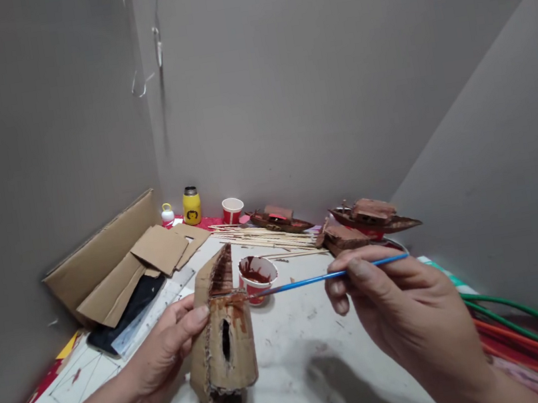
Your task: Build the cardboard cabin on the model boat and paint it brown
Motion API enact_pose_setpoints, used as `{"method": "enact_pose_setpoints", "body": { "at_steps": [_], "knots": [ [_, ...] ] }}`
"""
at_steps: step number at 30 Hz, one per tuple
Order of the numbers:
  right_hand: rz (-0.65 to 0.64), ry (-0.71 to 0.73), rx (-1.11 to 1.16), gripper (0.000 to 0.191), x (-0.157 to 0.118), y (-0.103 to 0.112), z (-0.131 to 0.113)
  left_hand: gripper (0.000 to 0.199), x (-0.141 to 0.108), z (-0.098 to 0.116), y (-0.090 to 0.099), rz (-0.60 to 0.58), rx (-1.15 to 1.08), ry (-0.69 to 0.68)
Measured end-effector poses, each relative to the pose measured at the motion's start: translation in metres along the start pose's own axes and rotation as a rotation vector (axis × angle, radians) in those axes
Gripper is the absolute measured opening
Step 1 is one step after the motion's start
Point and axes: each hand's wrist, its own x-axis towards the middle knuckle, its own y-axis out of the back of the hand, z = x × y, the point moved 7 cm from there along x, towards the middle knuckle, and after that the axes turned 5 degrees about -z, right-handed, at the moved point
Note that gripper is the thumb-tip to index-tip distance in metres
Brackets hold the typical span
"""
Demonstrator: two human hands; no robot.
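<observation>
A cardboard model boat (233,365) with a curved cabin roof is tilted up in my left hand (176,340), whose thumb and fingers grip its side. Wet brown paint covers the top end of the roof, which has an oval hole. Between thumb and fingers, my right hand (395,304) holds a thin blue paintbrush (306,282). Its bristles touch the painted end of the roof. Just behind the boat stands a paper cup (258,270) of dark brown paint, its rim smeared.
Brown-painted model boats (374,212) stand at the back, beside many thin wooden sticks (264,239). Cardboard pieces (159,248), a dark phone-like slab (116,325) and a clear ruler (149,313) lie left. A yellow bottle (191,206) stands behind; green cord loops (528,311) lie right.
</observation>
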Motion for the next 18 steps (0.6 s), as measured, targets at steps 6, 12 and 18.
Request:
{"method": "enact_pose_setpoints", "body": {
  "at_steps": [6,12,18],
  "knots": [
    [-0.049,-0.026,-0.038,0.012,-0.002,0.002,0.002,0.048,-0.001,0.001,-0.004,-0.025,-0.056,0.004],
    [-0.068,-0.074,0.089,0.013,0.002,0.001,0.003,0.040,-0.002,-0.006,0.001,-0.005,-0.155,0.018],
    [-0.085,-0.170,0.167,0.013,0.003,-0.006,0.016,0.058,-0.001,-0.011,0.001,-0.006,-0.185,0.075]
  ]
}}
